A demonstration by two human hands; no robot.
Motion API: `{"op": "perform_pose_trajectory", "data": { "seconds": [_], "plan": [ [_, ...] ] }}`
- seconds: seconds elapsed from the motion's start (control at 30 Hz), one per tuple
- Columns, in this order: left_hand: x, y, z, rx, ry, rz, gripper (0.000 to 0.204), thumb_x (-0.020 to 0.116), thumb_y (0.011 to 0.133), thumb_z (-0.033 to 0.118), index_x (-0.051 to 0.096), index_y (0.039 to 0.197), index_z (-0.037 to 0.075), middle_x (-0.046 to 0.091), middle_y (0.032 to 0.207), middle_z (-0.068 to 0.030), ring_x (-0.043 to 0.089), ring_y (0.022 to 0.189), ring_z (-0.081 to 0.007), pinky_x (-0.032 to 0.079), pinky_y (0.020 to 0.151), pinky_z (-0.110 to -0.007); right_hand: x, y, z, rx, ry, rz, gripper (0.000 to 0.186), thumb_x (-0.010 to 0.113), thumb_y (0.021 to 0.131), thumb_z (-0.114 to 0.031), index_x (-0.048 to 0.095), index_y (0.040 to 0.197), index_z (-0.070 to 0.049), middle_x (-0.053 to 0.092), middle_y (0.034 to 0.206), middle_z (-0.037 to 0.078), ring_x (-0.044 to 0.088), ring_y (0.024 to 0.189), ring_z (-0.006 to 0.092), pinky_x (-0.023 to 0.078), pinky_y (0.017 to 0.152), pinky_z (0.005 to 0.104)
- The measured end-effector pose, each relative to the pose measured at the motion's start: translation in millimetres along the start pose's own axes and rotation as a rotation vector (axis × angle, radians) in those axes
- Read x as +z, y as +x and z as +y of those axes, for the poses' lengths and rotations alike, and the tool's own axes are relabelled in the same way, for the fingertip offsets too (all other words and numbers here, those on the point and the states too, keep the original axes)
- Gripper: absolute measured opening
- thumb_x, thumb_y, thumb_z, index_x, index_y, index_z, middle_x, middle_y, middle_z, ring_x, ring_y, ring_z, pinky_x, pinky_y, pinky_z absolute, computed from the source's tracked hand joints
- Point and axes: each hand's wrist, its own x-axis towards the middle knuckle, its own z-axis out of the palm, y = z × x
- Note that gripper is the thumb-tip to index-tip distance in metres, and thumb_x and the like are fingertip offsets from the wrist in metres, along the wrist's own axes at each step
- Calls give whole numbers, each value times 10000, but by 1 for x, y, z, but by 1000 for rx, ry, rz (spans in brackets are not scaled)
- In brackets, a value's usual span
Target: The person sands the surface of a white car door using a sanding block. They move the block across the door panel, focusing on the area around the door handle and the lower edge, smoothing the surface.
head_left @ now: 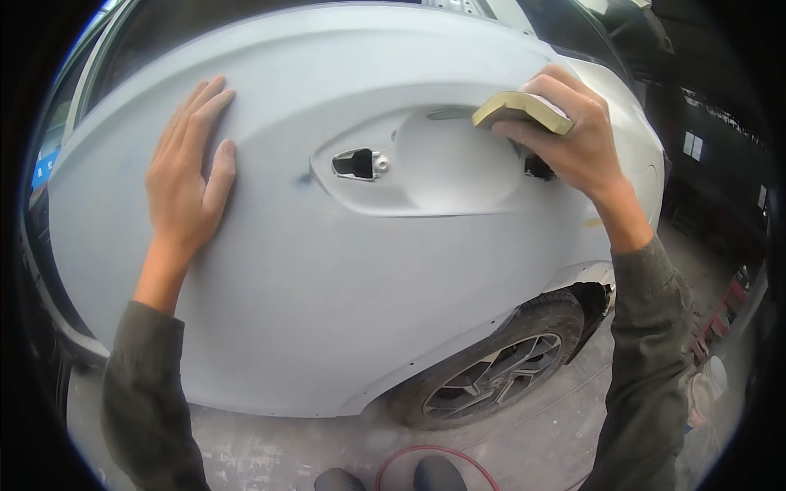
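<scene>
So here's where I'm at with this car door. The whole panel is dull grey primer, handle pulled, and it fills most of my view.

Left side first: my left hand is flat on the panel, fingers spread, grip released, holding nothing. It's just resting on the upper left part of the door, well left of the handle recess.

In the middle is the handle recess, with the open mounting hole at its left end. There's a faint bluish smudge just left of that hole, so that spot probably needs more attention.

On the right, my right hand is clenched around a tan sanding block, pressed on the door at the right end of the recess, partly covering the second hole there.

Progress, as far as I can judge: most of the door looks evenly matte, so the broad flat parts seem mostly sanded. What's left looks like the curves around the recess and the edges.

Lower right you can see the rear wheel, and on the concrete floor near my shoes lies a red hose.
</scene>
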Motion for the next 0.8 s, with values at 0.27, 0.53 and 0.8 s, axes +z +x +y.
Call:
{"op": "perform_pose_trajectory", "data": {
  "seconds": [0.27, 0.53, 0.8],
  "plan": [
    [6, 0, 2, -20, 9, 8, 493, 551, 998, 231, 628, 1481, 162, 592, 1594, -97, 520, 1502, -344, 393, 1271, -483, 26, 22, -1, -248, -69, 94, 282, 918, 748, -288, 717, 884, -144, 684, 922, -27, 679, 876, 186, 561, 722, 367],
    [3, -3, 0, -17, 22, 11, 484, 551, 996, 233, 630, 1469, 160, 598, 1587, -97, 522, 1500, -343, 392, 1272, -479, 36, 19, -6, -292, -101, 161, 295, 900, 678, -192, 689, 884, -166, 661, 904, -47, 645, 853, 164, 552, 728, 348],
    [2, -2, 1, -4, 13, 19, 471, 555, 1004, 231, 631, 1462, 152, 605, 1579, -100, 530, 1493, -338, 409, 1258, -481, 36, 28, -3, -340, -83, 191, 277, 902, 692, -190, 670, 842, -166, 650, 882, -59, 630, 833, 158, 531, 692, 332]
  ]
}}
